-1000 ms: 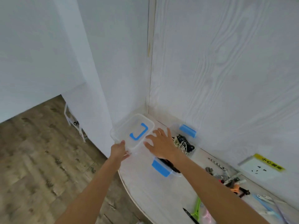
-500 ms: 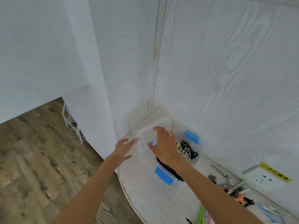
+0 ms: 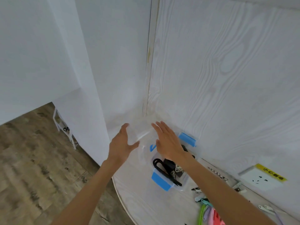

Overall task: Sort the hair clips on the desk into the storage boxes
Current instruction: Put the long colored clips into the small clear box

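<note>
A clear storage box (image 3: 183, 184) with blue latches (image 3: 160, 181) stands on the white desk (image 3: 146, 200). It holds black hair clips (image 3: 162, 168). Its clear lid (image 3: 142, 135), with a blue handle (image 3: 152, 147), stands tilted in the wall corner and looks blurred. My left hand (image 3: 123, 143) is at the lid's left side and my right hand (image 3: 167, 143) at its right, both flat with fingers spread. Whether they press on the lid is unclear. Loose clips (image 3: 196, 190) and coloured clips (image 3: 209, 213) lie to the right.
Two white walls meet right behind the lid. A wall socket (image 3: 259, 177) with a yellow label sits low on the right wall. The desk's curved edge (image 3: 120, 197) drops to a wooden floor on the left, where a small white rack (image 3: 63, 125) stands.
The lid went from lying flat at the desk's left edge to standing tilted in the corner. My left hand let go of its edge and both hands followed it to the corner.
</note>
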